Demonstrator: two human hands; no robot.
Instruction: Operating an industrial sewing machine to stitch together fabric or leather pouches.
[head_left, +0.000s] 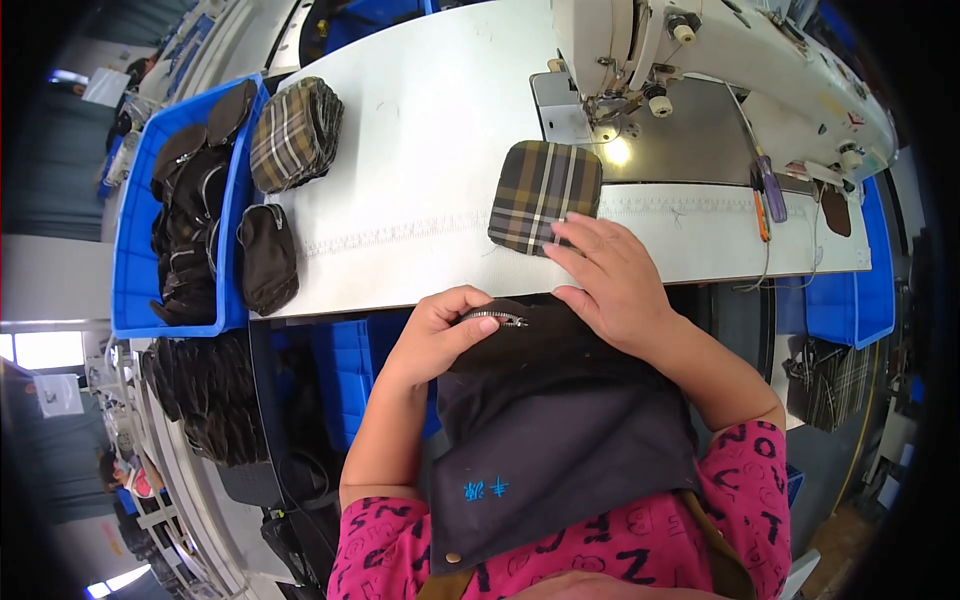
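My left hand [445, 335] pinches the edge of a dark brown zippered fabric piece [545, 335] at the table's front edge, over my lap. A short curve of metal zipper teeth shows by my left thumb. My right hand [615, 285] has its fingers apart, with the fingertips over the lower right corner of a plaid fabric panel [540, 190]. The panel is brown, grey and white with rounded corners and lies flat on the white table [420, 190]. Part of the zippered piece is hidden under my right hand.
A sewing machine [640, 60] stands beyond the panel. Left are a plaid stack [296, 135], a dark pouch [268, 258] and a blue bin [180, 325] of dark pouches. A purple-handled screwdriver [771, 190] and an orange tool [761, 215] lie right. My dark apron [570, 450] covers my lap.
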